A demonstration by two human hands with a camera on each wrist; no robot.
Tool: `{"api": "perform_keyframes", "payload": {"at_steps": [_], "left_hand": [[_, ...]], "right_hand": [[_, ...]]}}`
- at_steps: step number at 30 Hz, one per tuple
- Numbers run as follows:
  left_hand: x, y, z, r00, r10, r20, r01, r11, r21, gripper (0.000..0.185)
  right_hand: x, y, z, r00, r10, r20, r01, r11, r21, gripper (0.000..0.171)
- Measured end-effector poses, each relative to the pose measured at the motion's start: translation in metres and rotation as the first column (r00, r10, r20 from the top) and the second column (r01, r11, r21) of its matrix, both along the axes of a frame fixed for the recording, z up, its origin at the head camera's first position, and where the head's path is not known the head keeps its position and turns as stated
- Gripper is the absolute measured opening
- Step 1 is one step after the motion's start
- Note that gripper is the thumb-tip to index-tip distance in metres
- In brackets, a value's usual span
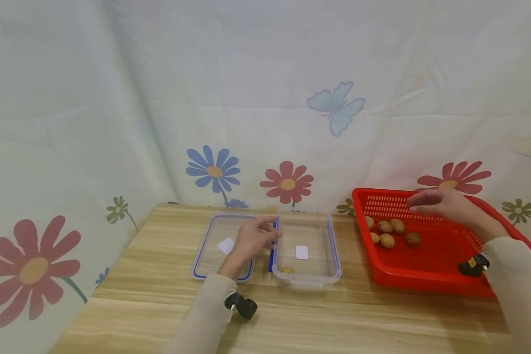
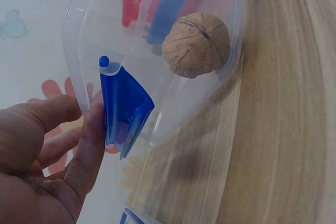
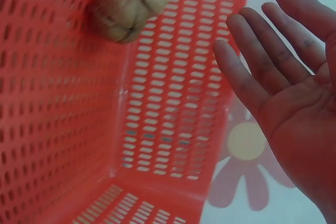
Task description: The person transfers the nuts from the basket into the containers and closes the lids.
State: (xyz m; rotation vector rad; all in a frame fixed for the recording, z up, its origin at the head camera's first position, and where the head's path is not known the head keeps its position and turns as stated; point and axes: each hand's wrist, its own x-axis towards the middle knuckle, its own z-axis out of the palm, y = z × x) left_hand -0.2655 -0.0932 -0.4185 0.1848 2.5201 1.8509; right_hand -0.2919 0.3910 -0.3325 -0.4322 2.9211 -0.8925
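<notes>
Label (image 1: 302,252): white | left hand (image 1: 253,238): pinching box (image 1: 307,279) rim | right hand (image 1: 453,209): relaxed over basket (image 1: 425,275)

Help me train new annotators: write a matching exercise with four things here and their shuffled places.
Things:
1. Left hand
2. Right hand
3. Lid
4. Several walnuts

Places:
A. inside the red basket
B. at the rim of the clear box
C. flat on the table
D. above the basket, holding nothing

Pairs: 1-B, 2-D, 3-C, 4-A
</notes>
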Motion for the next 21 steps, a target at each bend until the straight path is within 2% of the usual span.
{"api": "perform_keyframes", "payload": {"at_steps": [7, 21], "left_hand": [[0.0, -0.001, 0.0, 1.0, -0.008, -0.014, 0.008, 1.0, -0.002, 0.048], [-0.001, -0.001, -0.002, 0.999, -0.036, -0.04, 0.038, 0.998, 0.056, 0.046]], "right_hand": [[-0.001, 0.009, -0.01, 0.994, 0.021, 0.106, -0.02, 1.0, -0.006, 0.061], [-0.005, 0.016, -0.018, 0.976, 0.09, 0.196, -0.102, 0.993, 0.053, 0.058]]}}
